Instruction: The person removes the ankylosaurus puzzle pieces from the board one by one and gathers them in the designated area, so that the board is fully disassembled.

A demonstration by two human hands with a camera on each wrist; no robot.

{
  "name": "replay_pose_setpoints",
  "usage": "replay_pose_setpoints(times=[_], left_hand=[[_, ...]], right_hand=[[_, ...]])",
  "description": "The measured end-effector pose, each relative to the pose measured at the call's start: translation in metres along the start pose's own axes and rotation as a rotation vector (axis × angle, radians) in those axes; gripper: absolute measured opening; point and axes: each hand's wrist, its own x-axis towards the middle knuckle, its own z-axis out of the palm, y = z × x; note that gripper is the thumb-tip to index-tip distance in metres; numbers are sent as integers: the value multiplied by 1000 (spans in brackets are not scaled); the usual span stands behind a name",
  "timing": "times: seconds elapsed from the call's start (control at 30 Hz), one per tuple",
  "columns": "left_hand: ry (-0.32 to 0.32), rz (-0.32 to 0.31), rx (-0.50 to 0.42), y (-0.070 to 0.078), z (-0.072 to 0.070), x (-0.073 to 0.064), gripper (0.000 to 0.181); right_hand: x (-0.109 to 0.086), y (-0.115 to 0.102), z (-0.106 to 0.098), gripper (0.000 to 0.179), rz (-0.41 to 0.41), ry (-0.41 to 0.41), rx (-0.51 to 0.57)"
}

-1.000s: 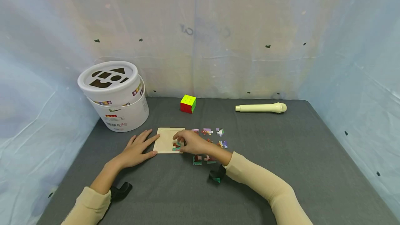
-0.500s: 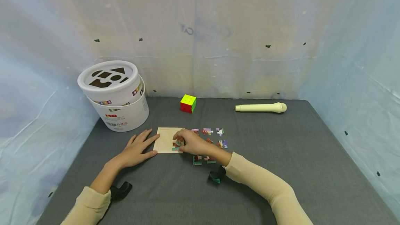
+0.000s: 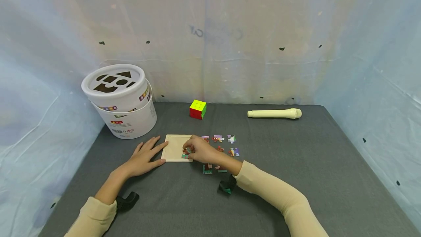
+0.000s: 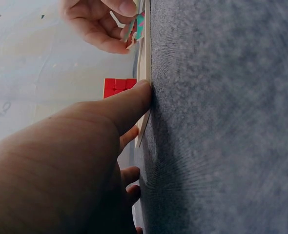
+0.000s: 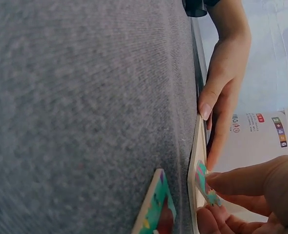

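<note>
My right hand [image 3: 203, 150] pinches a teal and red-brown jigsaw piece [image 3: 185, 156] at the lower right corner of a shallow wooden puzzle tray [image 3: 173, 143]. In the right wrist view the piece [image 5: 202, 176] leans at a tilt against the tray's inside, its edge between thumb and fingers. My left hand [image 3: 142, 159] lies flat with fingers spread at the tray's left side; thumb and index fingertip touch its rim, as the left wrist view shows of the thumb [image 4: 141, 90]. More jigsaw pieces [image 3: 218, 138] lie in loose rows to the right, some partly hidden by my right hand and wrist.
A white lidded bucket [image 3: 126, 121] with shape cut-outs stands at the back left. Behind the tray sits a puzzle cube [image 3: 197, 109] with yellow, red and green faces. A cream toy microphone [image 3: 274, 113] lies at the back right of the grey-covered table [image 3: 296, 164].
My right hand has shifted very slightly to the right, and the pinched piece has tilted a little at the tray's corner. The left hand has stayed in place.
</note>
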Motion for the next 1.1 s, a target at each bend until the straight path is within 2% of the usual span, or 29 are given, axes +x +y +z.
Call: replay_pose_setpoints(times=[0.43,0.67,0.77,0.93,1.1], left_hand=[[-4,1,10,1,-1,0,69],[-2,9,7,-3,1,1,68],[1,19,5,-5,3,1,69],[-32,-1,10,-9,5,3,71],[-26,2,1,-7,3,3,71]], right_hand=[[0,-3,6,30,-94,49,-45],[-5,-2,5,31,-125,61,4],[-13,-1,3,28,-128,65,25],[-34,6,-4,23,-113,98,48],[-62,20,-21,19,-90,110,87]])
